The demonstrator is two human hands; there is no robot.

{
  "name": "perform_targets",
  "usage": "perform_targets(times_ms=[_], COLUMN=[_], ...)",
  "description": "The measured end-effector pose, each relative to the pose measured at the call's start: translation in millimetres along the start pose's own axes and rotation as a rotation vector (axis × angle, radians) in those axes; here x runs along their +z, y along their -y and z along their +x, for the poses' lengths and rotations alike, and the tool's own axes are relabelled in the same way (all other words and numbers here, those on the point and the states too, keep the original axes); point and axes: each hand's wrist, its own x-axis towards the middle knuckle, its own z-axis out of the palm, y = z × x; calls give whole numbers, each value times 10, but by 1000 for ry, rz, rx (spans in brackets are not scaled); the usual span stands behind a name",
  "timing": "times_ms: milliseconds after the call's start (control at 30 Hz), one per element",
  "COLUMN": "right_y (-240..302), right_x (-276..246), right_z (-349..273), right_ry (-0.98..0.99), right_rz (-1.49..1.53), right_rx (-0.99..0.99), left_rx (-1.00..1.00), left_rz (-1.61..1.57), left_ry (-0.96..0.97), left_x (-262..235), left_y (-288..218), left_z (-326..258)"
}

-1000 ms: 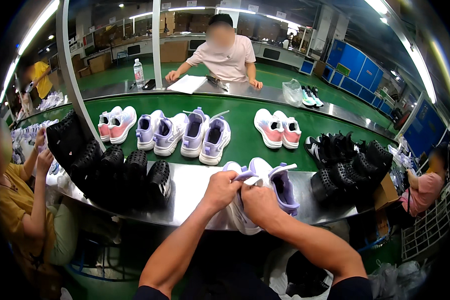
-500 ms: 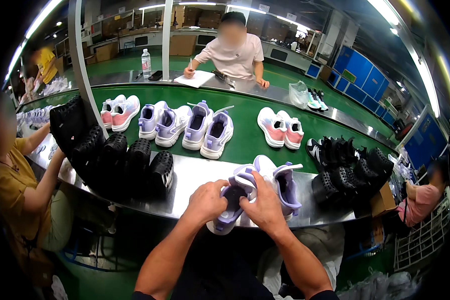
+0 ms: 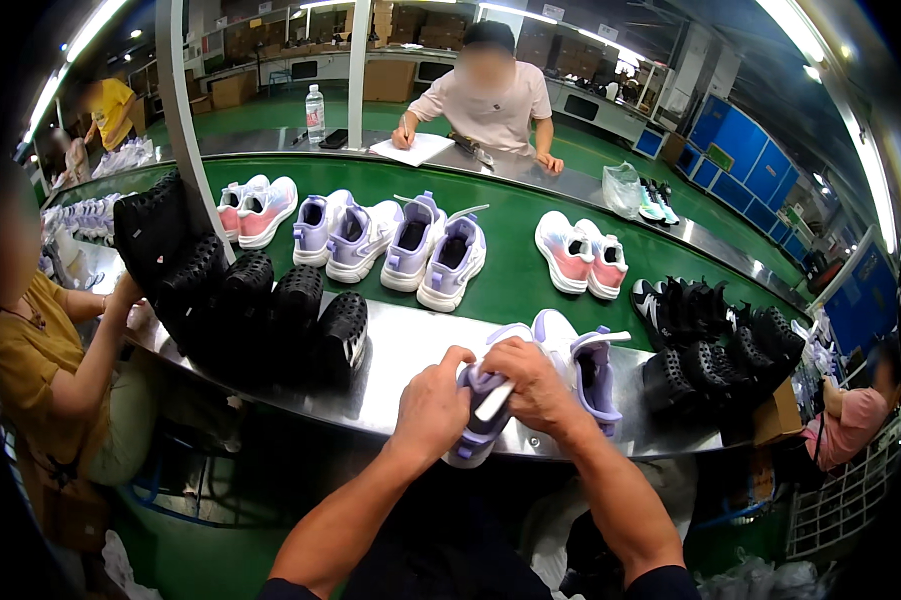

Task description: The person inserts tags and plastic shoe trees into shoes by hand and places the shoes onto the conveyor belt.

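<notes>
A white and lavender sneaker [image 3: 479, 432] stands at the near edge of the metal bench, its heel toward me. My left hand [image 3: 431, 408] pinches the left side of its collar, thumb and fingers closed there. With bent fingers my right hand [image 3: 533, 385] grips the tongue and lacing area from above. The pale tongue tab [image 3: 494, 401] sticks out over the shoe opening between the hands. My hands hide most of the upper. Just right of it sits the matching sneaker [image 3: 598, 378], untouched, its dark lining showing.
Black clog-like lasts or shoes [image 3: 296, 300] stack at left, more black shoes [image 3: 716, 350] at right. Lavender pairs [image 3: 411, 240] and pink-white pairs [image 3: 561, 250] stand on the green belt [image 3: 511, 285]. Across it a person [image 3: 496, 95] writes on paper; another person [image 3: 46, 360] sits at left.
My right hand has moved from beside the opening, thumb inside, to over the tongue. The tongue tab now tips back across the opening. The whole view has shifted slightly.
</notes>
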Motion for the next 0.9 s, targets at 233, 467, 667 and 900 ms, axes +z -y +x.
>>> perform_targets(times_ms=[233, 467, 667, 900], right_y=[187, 170, 241, 5], right_x=[-63, -18, 50, 220], right_z=[-93, -316, -433, -529], right_ry=[99, -392, -557, -882], right_rz=[-71, -21, -241, 460], right_rx=[-9, 36, 56, 742], left_rx=[69, 124, 301, 512], left_rz=[30, 66, 129, 221], left_ry=[-106, 63, 61, 51], left_x=[63, 61, 143, 163], left_y=[-55, -16, -201, -108], left_z=[-61, -1, 97, 211])
